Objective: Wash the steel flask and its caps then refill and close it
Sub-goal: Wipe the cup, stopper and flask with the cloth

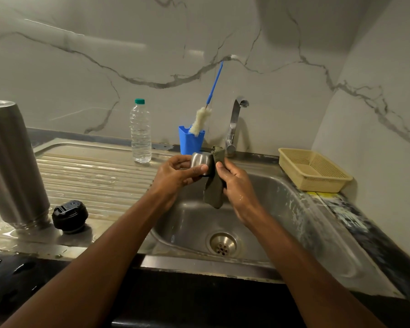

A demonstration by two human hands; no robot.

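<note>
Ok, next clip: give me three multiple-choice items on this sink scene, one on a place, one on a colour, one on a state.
1. Where is the black round inner cap?
A. In the beige plastic basket
B. On the drainboard beside the tall steel flask
C. In the basin

2. The clear plastic bottle has a lid coloured:
A. Green
B. Red
C. White

3. The left hand:
A. Rests open
B. Grips the steel cup cap
C. Holds the brush

Key: B, it sits by the flask's base; A, green top; B, fingers curl round the cap while the right hand holds the grey-green scrub cloth.

Steel flask (10, 162), black cap (69, 216), silver cap (200, 163), olive scrub pad (214, 185), blue holder (190, 143), beige basket (314, 172), grey-veined white wall (104, 55).
</note>
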